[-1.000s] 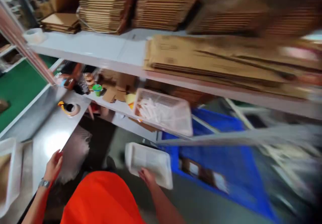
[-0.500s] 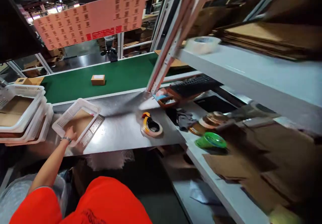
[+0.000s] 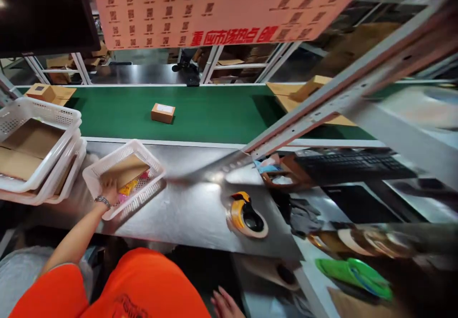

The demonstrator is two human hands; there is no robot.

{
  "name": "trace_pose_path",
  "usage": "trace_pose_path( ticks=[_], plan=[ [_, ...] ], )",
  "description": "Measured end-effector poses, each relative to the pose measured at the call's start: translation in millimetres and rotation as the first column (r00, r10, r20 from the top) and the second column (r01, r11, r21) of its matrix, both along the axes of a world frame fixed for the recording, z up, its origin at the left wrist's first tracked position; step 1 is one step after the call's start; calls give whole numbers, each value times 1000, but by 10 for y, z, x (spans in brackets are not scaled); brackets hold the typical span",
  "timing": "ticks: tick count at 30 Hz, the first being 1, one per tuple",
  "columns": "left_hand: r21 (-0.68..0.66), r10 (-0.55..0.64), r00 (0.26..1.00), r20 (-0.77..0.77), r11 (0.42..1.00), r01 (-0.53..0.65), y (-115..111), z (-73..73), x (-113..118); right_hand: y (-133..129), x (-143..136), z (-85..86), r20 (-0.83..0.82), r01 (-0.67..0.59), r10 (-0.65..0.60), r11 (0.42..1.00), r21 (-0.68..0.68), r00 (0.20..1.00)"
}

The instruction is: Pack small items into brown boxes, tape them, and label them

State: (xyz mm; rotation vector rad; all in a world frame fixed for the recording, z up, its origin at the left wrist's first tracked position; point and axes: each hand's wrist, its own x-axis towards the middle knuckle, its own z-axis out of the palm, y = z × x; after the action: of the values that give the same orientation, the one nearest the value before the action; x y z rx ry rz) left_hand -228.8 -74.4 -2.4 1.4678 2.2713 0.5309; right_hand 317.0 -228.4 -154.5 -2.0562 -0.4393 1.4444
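Reaching with the left hand (image 3: 108, 190) into a white perforated basket (image 3: 123, 177) at the left of the steel worktop (image 3: 186, 208), fingers resting on the near edge of a flat cardboard piece (image 3: 125, 171) lying inside; pinching or merely pressing, impossible to tell. Looking light and stiff, that cardboard, bendable if taken by one corner, so best gripped along an edge with thumb on top. Peeking out beneath it, something yellow and pink. Looking light as well, the basket, rigid plastic, sliding easily on the smooth metal, best held by its rim. Stretching forward from an orange sleeve at the lower left, the left arm, nearly straight, a bracelet at the wrist. Hanging low at the bottom centre, the right hand (image 3: 225, 304), fingers loosely spread and holding nothing. Sitting further left, a stack of similar baskets (image 3: 53, 117); lying right of centre, a tape dispenser (image 3: 246, 217); riding the green conveyor belt (image 3: 214, 113) behind, a small carton (image 3: 163, 113).
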Motion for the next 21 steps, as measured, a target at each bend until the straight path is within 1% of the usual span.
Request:
trace_pose_path(
  ticks=[2, 5, 7, 9, 11, 12, 13, 14, 15, 16, 17, 18, 19, 20, 21],
  plan=[
    [-35, 39, 999, -1, 999, -39, 14, 91, -182, 376, -99, 202, 6, -94, 94, 992, 81, 996],
    [-35, 73, 997, 8, 997, -72, 2, 311, -367, 959, -257, 496, 19, -206, 206, 957, 204, 978],
    [-4, 74, 997, 20, 997, -74, -41, 468, -364, 1328, -356, 682, 41, -257, 256, 924, 283, 966],
    [66, 58, 997, 45, 996, -61, -115, 603, -243, 1669, -433, 861, 55, -291, 292, 884, 365, 955],
    [193, -23, 994, 106, 981, 2, -215, 703, -8, 1974, -474, 1035, 58, -311, 321, 832, 460, 945],
    [272, -94, 985, 144, 961, 52, -267, 739, 149, 2109, -479, 1118, 59, -310, 329, 796, 520, 942],
    [347, -178, 968, 179, 932, 107, -315, 764, 329, 2232, -474, 1197, 59, -312, 344, 748, 586, 937],
    [401, -261, 943, 207, 902, 162, -354, 777, 530, 2340, -460, 1268, 63, -312, 361, 689, 654, 931],
    [422, -330, 916, 230, 881, 212, -380, 776, 746, 2433, -439, 1329, 71, -312, 381, 621, 719, 922],
    [417, -381, 890, 252, 872, 256, -390, 761, 972, 2510, -415, 1376, 85, -316, 404, 549, 774, 911],
    [390, -417, 867, 274, 872, 296, -384, 732, 1199, 2572, -391, 1405, 109, -329, 429, 481, 813, 897],
    [347, -441, 846, 298, 876, 334, -364, 690, 1422, 2620, -369, 1416, 138, -351, 451, 431, 831, 882],
    [298, -450, 832, 325, 884, 361, -334, 636, 1633, 2655, -352, 1406, 166, -374, 458, 411, 831, 873],
    [250, -439, 825, 355, 895, 369, -300, 576, 1829, 2679, -340, 1377, 186, -394, 451, 426, 814, 873],
    [208, -408, 825, 391, 912, 352, -265, 513, 2006, 2694, -332, 1331, 196, -413, 444, 468, 781, 874]
  ],
)
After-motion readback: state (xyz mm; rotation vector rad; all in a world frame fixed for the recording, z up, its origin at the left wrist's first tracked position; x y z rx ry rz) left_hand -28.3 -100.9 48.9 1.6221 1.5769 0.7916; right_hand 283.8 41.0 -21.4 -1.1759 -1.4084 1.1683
